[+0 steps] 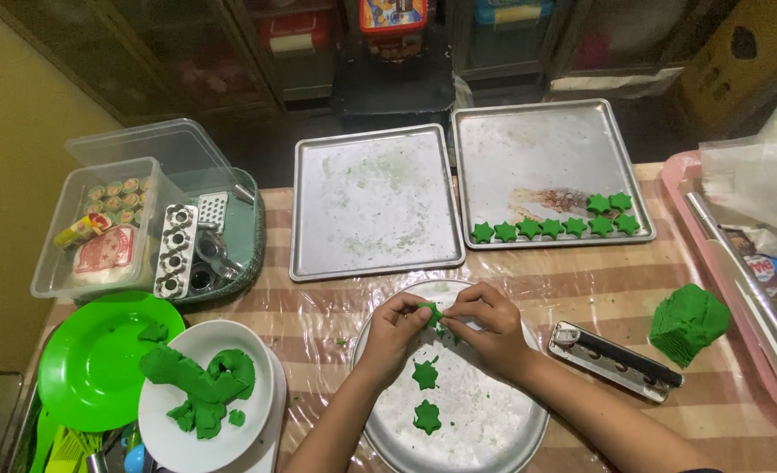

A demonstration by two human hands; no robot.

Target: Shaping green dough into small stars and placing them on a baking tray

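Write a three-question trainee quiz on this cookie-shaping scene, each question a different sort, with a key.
1. True or false: both hands, left hand and right hand, pinch one piece of green dough over the round metal tray.
2. How many star-shaped dough pieces lie on that round tray below the hands?
3. Multiple choice: the finished row of green stars sits on A) the left baking sheet, B) the right baking sheet, C) the green plate.

Key: 1 true; 2 two; 3 B.
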